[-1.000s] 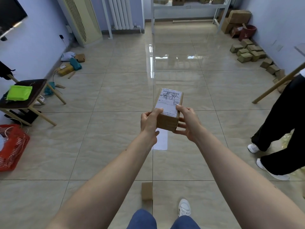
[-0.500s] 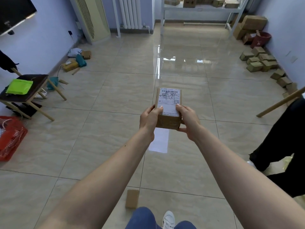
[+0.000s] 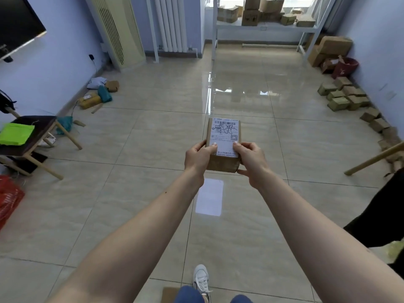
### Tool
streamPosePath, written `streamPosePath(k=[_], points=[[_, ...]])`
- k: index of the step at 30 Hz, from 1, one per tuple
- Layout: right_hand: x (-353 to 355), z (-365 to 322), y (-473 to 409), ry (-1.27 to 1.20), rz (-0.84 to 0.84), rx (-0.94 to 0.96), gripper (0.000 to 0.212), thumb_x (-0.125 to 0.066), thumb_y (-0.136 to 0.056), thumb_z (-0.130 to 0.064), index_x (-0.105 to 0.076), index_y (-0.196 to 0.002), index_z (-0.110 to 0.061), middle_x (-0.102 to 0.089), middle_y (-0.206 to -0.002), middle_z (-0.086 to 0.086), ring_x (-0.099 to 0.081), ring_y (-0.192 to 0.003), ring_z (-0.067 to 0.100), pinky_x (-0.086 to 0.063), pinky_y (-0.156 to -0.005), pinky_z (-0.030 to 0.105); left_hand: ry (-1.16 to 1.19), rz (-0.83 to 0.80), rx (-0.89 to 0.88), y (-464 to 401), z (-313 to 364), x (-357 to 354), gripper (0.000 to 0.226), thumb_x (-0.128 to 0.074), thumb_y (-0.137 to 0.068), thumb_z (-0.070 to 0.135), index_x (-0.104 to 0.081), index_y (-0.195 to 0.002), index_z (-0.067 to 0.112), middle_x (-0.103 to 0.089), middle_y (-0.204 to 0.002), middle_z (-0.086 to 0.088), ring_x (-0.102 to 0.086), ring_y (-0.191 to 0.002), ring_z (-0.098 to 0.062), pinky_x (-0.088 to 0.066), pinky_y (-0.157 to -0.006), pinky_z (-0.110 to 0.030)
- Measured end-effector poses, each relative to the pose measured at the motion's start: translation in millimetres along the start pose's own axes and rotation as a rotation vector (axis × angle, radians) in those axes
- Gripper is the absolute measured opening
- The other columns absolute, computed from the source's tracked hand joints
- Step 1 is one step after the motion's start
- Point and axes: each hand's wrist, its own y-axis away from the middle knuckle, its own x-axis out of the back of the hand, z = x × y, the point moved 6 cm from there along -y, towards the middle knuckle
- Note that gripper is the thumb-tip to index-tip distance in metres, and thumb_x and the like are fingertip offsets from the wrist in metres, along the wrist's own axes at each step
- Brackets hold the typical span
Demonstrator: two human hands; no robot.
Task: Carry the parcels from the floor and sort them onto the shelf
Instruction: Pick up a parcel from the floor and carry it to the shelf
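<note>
Parcel [image 3: 223, 145]: small cardboard box with a white shipping label on top, held out at arm's length above the tiled floor [image 3: 140, 162]
Left hand [image 3: 196, 157]: clasps the box's left side, thumb on the label
Right hand [image 3: 251, 159]: clasps the right side, thumb on top
Shelf [image 3: 265, 29]: against the far wall, carrying several boxes
Floor parcels [image 3: 343, 95]: clustered along the right wall

The shelf [image 3: 265, 29] is cut off by the top edge, and the parcel's label [image 3: 224, 136] print is too small to read.
</note>
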Motion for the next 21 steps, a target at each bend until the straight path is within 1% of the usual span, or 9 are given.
streamPosePath(k=[7, 10, 13, 17, 19, 21], points=[[-7, -37, -55, -0.041, 0.009, 0.017, 0.031, -0.063, -0.094, -0.025, -0.054, -0.121, -0.013, -0.067, -0.117, 0.01, -0.066, -0.106, 0.026, -0.057, -0.084, 0.047, -0.036, -0.063, -0.02, -60, 39, -22, 0.039, -0.066, -0.09, 0.022, -0.064, -0.129, 0.017, -0.072, -0.116, -0.005, -0.067, -0.107, -0.021, -0.058, -0.092, -0.036], [-4, -51, -82, -0.058, 0.02, 0.02, 0.034, -0.063, -0.094, -0.024, -0.054, -0.124, -0.011, -0.068, -0.117, 0.01, -0.066, -0.099, 0.023, -0.057, -0.082, 0.046, -0.038, -0.082, -0.02, -85, 52, -39, 0.039, -0.066, -0.091, 0.019, -0.062, -0.129, 0.015, -0.072, -0.116, -0.006, -0.067, -0.106, -0.022, -0.058, -0.087, -0.034], [1, -67, -113, -0.076, 0.024, 0.027, 0.039, -0.064, -0.093, -0.021, -0.054, -0.129, -0.009, -0.069, -0.114, 0.008, -0.066, -0.097, 0.022, -0.057, -0.082, 0.045, -0.061, -0.089, -0.028, -113, 67, -59, 0.039, -0.066, -0.091, 0.02, -0.062, -0.129, 0.015, -0.071, -0.116, -0.007, -0.067, -0.106, -0.023, -0.057, -0.094, -0.04], [11, -96, -162, -0.102, 0.002, 0.055, 0.043, -0.067, -0.091, -0.019, -0.056, -0.131, -0.01, -0.071, -0.109, 0.004, -0.066, -0.096, 0.021, -0.053, -0.07, 0.036, -0.059, -0.1, -0.048, -159, 90, -89, 0.036, -0.067, -0.09, 0.019, -0.062, -0.125, 0.015, -0.071, -0.117, -0.009, -0.068, -0.11, -0.026, -0.056, -0.097, -0.044], [16, -113, -188, -0.101, -0.009, 0.073, 0.043, -0.068, -0.091, -0.019, -0.056, -0.131, -0.01, -0.072, -0.106, 0.002, -0.067, -0.094, 0.019, -0.053, -0.07, 0.036, -0.054, -0.101, -0.062, -183, 103, -107, 0.036, -0.068, -0.089, 0.02, -0.062, -0.125, 0.015, -0.071, -0.118, -0.009, -0.067, -0.111, -0.027, -0.056, -0.097, -0.045], [21, -130, -213, -0.094, -0.015, 0.085, 0.043, -0.067, -0.091, -0.019, -0.056, -0.132, -0.01, -0.072, -0.109, 0.003, -0.067, -0.095, 0.02, -0.056, -0.075, 0.039, -0.062, -0.099, -0.072, -205, 115, -123, 0.034, -0.068, -0.089, 0.021, -0.063, -0.123, 0.018, -0.071, -0.118, -0.008, -0.067, -0.112, -0.027, -0.055, -0.099, -0.047]])
